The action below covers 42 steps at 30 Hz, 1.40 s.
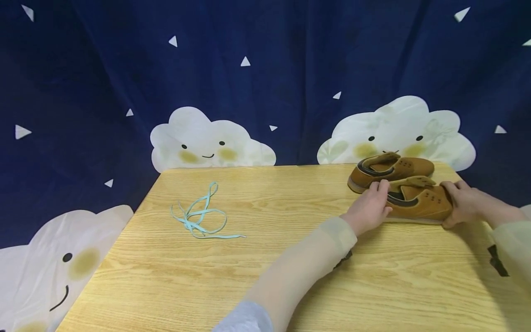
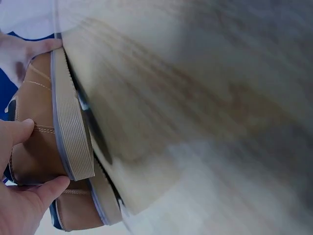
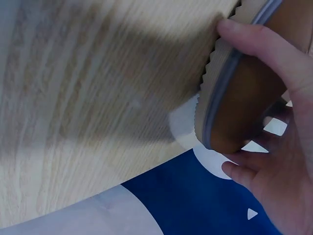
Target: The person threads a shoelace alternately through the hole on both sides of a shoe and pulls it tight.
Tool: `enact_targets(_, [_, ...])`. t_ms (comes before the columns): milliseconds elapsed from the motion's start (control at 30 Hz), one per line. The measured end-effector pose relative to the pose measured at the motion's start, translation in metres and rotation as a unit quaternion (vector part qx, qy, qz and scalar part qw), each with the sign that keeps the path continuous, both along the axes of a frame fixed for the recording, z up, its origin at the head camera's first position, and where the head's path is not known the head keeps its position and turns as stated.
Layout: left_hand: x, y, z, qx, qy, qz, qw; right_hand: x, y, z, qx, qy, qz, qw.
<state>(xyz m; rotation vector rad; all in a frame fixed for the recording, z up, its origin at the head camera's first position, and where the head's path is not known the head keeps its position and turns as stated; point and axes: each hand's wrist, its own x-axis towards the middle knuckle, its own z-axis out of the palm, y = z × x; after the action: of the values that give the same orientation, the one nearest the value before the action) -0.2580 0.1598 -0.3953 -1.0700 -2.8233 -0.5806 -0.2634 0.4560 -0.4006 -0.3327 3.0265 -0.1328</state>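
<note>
Left sleeve (image 1: 307,256) closest; left grip (image 1: 369,207) holds the near shoe (image 1: 425,205) by its heel (image 2: 36,159), right grip (image 1: 466,203) the toe (image 3: 232,117). Keep that sole (image 2: 71,117) level imo.

1. Toward 12 o'clock on the worktop (image 1: 282,198), a hand could pass between the blue lace (image 1: 193,226) at 10 and the near shoe (image 1: 419,207) at 2.
2. From 7 to 8 o'clock, bare wood gives broad passage.
3. The left forearm (image 1: 298,265) bars the way from 6 toward 2.
4. The left grip (image 1: 370,207) and right grip (image 1: 466,203) block the near shoe's ends; the far shoe (image 1: 415,167) stands close at its 12.
5. The curtain (image 1: 290,92) bounds the 12 o'clock edge.
</note>
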Motion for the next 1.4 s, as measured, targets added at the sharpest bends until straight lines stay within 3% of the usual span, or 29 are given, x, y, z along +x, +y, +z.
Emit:
enact_targets(167, [-0.005, -0.007, 0.004, -0.005, 0.015, -0.01, 0.9998, 0.006, -0.004, 0.0, 0.006, 0.022, 0.013, 0.9997])
enact_targets(400, [-0.01, -0.023, 0.01, 0.019, 0.029, -0.055, 0.9979, 0.011, -0.014, 0.007, 0.042, 0.042, 0.018, 0.998])
enact_targets(600, [-0.012, -0.04, 0.016, 0.038, 0.021, -0.072, 0.9965, 0.013, -0.026, 0.016, 0.068, 0.071, 0.032, 0.9947])
enact_targets(700, [-0.011, -0.05, 0.019, 0.04, 0.021, -0.072, 0.9964, 0.015, -0.035, 0.02, 0.085, 0.093, 0.048, 0.9908])
enact_targets(933, [-0.012, -0.074, 0.025, 0.049, 0.034, -0.065, 0.9961, 0.018, -0.057, 0.028, 0.065, 0.14, 0.081, 0.9847])
enact_targets(1133, [-0.008, -0.102, 0.03, 0.059, 0.025, -0.056, 0.9964, 0.019, -0.078, 0.034, 0.074, 0.171, 0.114, 0.9758])
enact_targets(1400, [-0.002, -0.133, 0.036, 0.075, 0.016, -0.057, 0.9955, 0.025, -0.103, 0.043, 0.085, 0.183, 0.132, 0.9705])
